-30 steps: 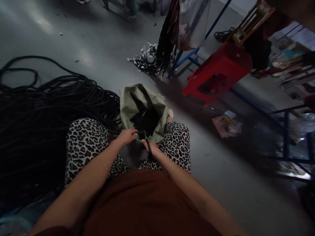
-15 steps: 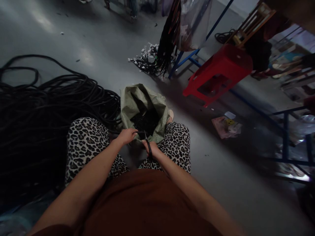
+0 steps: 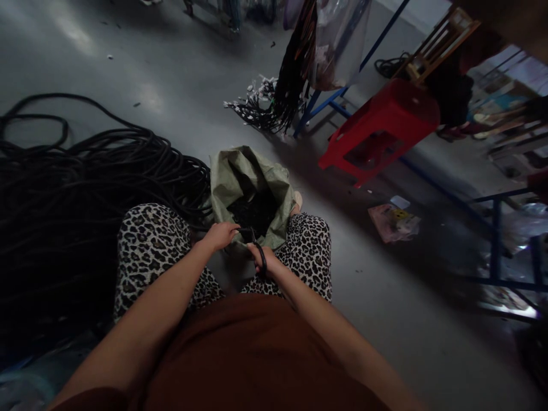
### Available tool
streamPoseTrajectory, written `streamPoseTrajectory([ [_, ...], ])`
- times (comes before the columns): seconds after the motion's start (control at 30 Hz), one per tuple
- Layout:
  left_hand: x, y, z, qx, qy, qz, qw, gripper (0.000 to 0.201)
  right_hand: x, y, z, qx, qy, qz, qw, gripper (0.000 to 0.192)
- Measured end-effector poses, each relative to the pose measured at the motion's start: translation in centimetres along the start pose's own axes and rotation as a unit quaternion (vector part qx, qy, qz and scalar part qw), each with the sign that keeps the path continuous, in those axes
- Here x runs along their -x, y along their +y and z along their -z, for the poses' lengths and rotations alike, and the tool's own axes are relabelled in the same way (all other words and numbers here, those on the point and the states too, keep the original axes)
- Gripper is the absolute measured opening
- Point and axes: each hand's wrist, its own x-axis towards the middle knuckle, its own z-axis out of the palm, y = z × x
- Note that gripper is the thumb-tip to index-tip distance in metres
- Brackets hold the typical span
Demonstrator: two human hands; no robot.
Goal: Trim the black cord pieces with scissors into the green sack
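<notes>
My left hand (image 3: pixel 222 235) is closed round a black cord (image 3: pixel 245 229), whose end sticks out to the right over the near rim of an olive woven sack (image 3: pixel 280 180). Wrapped round the black handles of a pair of scissors (image 3: pixel 260 252), my right hand (image 3: pixel 266 261) is also closed. The blades point up and lie at the cord's end; whether they touch it I cannot tell. Inside the sack, between my knees, is a heap of short black pieces (image 3: pixel 256 210). A large tangle of black cord (image 3: pixel 128 154) covers the floor on the left.
A red plastic stool (image 3: pixel 385 125) stands at the upper right beside a blue metal frame (image 3: pixel 319 105). A bundle of black cords with white ends (image 3: pixel 286 85) hangs to the floor there. A pink packet (image 3: pixel 391 221) lies on the floor to the right.
Both hands stay in nearly the same place. The scissors' handles look slightly shifted to the right, and the whole view has moved a little.
</notes>
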Motion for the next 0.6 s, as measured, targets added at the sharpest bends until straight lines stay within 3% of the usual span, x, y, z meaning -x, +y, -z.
streamPoseTrajectory([
  [0.2,0.11,-0.02,0.26,-0.031,0.006,-0.004,0.999,0.034,0.23,-0.2,0.21,-0.005,0.004,-0.01,1.0,0.04],
  [0.6,0.16,-0.01,0.48,-0.001,0.036,0.002,0.999,0.035,0.24,-0.65,0.29,-0.044,-0.016,-0.044,0.998,0.049],
])
